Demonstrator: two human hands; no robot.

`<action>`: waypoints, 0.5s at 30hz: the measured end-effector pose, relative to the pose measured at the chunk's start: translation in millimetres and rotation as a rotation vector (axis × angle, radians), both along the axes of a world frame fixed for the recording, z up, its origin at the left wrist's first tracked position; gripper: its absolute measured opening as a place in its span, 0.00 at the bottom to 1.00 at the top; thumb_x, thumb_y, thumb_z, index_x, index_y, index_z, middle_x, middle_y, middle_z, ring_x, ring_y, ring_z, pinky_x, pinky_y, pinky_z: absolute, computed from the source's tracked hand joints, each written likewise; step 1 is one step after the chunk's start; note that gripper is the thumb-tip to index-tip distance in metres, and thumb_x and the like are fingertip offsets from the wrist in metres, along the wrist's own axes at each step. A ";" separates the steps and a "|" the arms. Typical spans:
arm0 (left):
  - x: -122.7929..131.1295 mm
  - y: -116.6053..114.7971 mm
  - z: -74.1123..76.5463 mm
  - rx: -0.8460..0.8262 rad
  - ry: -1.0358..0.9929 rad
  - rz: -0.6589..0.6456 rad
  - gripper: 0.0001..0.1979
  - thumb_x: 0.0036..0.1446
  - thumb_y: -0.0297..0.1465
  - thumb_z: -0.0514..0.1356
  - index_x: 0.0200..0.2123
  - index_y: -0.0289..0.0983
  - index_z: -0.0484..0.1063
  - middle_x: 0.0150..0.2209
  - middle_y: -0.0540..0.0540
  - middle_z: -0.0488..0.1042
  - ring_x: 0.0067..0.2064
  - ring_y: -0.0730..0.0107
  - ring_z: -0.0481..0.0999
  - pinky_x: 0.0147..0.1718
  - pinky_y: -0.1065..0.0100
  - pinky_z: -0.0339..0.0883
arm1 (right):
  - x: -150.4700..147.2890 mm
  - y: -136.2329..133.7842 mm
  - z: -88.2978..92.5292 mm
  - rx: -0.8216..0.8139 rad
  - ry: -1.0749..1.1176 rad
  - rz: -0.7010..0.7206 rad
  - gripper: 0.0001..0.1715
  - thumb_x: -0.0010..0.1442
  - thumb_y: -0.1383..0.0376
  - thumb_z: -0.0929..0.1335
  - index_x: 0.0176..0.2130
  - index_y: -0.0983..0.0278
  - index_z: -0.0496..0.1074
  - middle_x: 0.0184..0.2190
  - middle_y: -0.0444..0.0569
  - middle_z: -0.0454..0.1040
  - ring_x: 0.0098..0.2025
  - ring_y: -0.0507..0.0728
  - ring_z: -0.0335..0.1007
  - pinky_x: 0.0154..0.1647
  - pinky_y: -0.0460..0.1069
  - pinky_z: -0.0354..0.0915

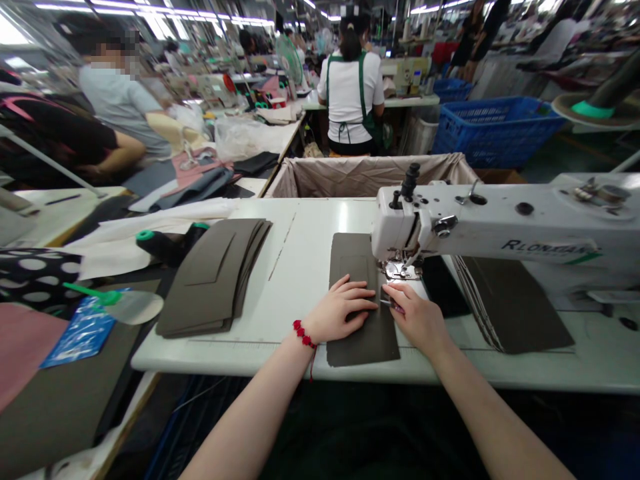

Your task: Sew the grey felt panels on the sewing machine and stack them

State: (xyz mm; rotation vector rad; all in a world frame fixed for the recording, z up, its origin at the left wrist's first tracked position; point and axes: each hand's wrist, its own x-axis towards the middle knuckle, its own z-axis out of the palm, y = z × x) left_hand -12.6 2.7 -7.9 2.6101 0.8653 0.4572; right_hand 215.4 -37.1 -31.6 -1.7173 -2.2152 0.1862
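Observation:
A dark grey-brown panel lies flat on the pale sewing table, its right edge beside the needle area of a white sewing machine. My left hand rests on this panel with its fingers spread and holds nothing. Just right of it, my right hand is closed around a small metal tool, perhaps snips, close below the presser foot. The tool is mostly covered by the fingers.
Stacked panels lie on the left, and another stack on the right. Black thread cones stand near the left stack. Behind the table are a cloth-lined bin, a blue crate and several people at work.

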 end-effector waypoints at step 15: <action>0.3 0.0 0.0 -0.003 -0.009 0.001 0.17 0.62 0.30 0.54 0.53 0.46 0.71 0.57 0.52 0.70 0.64 0.64 0.60 0.67 0.52 0.37 | 1.1 0.4 -0.8 0.014 0.015 0.004 0.25 0.64 0.64 0.61 0.59 0.53 0.64 0.58 0.43 0.67 0.46 0.55 0.73 0.42 0.48 0.70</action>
